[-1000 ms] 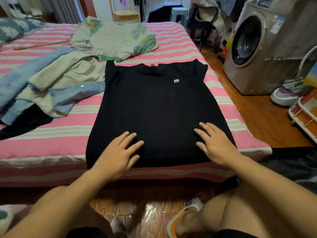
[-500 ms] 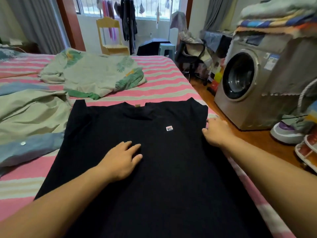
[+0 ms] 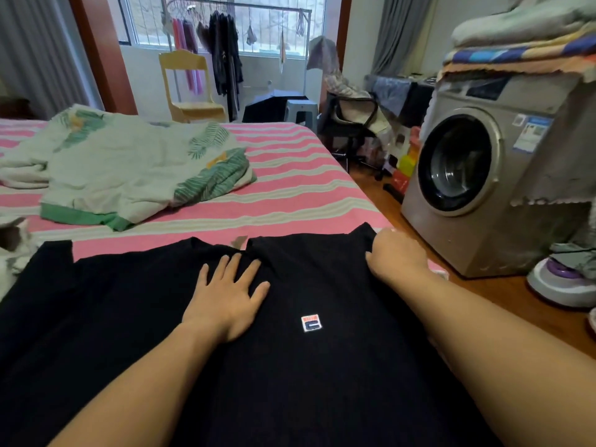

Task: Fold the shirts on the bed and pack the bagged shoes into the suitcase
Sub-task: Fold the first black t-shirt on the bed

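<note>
Pink-striped bed (image 3: 290,195) beside a washing machine (image 3: 477,175), serving as the folding surface. Lying flat and face up along the near edge, collar toward the far side: black shirt (image 3: 290,366), small logo patch (image 3: 311,323) showing on the chest. Not yet folded, judging by both sleeves lying spread at the shoulders. Sitting crumpled farther back near the left edge: leaf-print garment (image 3: 129,175), apparently also waiting. No suitcase or bagged shoes showing anywhere, so packing seemingly not yet begun; task judged to be at an early stage.

Pressing flat on the shirt just below the collar: left hand (image 3: 229,301), fingers straight and spread, fabric lying directly under the palm, holding the cloth in place. Reaching to the sleeve at the bed's right edge: right hand (image 3: 396,256), knuckles up, fingers bent down over the sleeve's outer edge, appearing to be pinching the cloth, though fingertips blurred and partly hidden. Sleeve fabric lying under and around those fingers, logo patch lying between the two hands.
</note>
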Action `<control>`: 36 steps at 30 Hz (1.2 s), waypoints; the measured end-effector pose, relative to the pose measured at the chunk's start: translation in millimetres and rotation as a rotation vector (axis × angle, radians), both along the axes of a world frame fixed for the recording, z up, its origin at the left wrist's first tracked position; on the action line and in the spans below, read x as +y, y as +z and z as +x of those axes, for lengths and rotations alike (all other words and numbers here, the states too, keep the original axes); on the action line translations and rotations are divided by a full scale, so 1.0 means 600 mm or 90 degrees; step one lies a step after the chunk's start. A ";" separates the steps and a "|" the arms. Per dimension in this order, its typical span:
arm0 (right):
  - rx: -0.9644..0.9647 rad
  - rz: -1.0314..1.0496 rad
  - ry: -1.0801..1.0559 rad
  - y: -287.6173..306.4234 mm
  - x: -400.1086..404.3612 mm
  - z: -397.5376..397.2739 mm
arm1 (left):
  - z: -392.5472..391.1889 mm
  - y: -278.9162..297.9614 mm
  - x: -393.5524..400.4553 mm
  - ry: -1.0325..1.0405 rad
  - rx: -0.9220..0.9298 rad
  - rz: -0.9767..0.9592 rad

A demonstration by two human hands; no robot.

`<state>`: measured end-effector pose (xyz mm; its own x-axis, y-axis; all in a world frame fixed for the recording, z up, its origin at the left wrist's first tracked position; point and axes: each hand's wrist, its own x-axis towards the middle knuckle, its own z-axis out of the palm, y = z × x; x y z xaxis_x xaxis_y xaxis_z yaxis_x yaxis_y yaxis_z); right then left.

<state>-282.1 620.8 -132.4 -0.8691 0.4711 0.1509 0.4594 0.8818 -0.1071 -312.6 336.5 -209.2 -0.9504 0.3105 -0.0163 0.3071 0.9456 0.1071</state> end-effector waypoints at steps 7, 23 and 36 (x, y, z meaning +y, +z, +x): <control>0.149 -0.063 -0.266 0.036 0.113 0.076 | 0.003 0.000 0.001 -0.026 0.053 0.028; 0.218 -0.576 -0.192 0.026 0.151 0.097 | -0.107 0.049 0.100 0.103 -0.049 0.257; 0.216 -0.521 -0.237 0.023 0.155 0.098 | -0.130 0.013 0.162 0.109 0.290 -0.061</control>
<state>-223.1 713.6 -118.8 -0.6128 0.7792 -0.1321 0.5265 0.2779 -0.8035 -390.4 433.6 -201.7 -0.9047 0.1674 0.3918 0.1423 0.9855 -0.0924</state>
